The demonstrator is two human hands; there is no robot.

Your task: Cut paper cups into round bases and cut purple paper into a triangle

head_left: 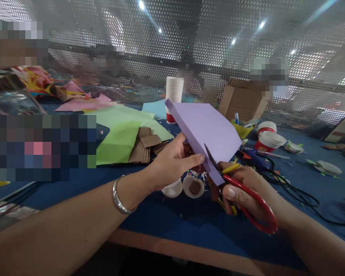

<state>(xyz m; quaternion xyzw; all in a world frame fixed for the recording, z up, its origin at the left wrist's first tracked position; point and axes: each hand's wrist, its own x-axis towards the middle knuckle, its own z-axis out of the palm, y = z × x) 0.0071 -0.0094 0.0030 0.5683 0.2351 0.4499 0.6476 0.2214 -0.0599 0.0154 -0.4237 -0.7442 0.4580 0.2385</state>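
Note:
A sheet of purple paper point(209, 128) with a folded strip along its near edge is held up over the blue table. My left hand point(179, 159) pinches that strip, thumb in front and fingers behind. In my right hand point(247, 188) are scissors point(261, 209) with red and yellow handles, their dark blade lying across the strip's lower part. Below the paper stand two small cups point(172, 188), one with something brown inside.
Green paper point(119, 142), cardboard pieces point(145, 143) and pink sheets point(86, 102) lie at left. Stacked cups point(174, 94) stand behind the purple sheet. At right are red-and-white cups point(268, 142), a black cable point(299, 193) and a cardboard box point(241, 101). Perforated metal mesh rises behind.

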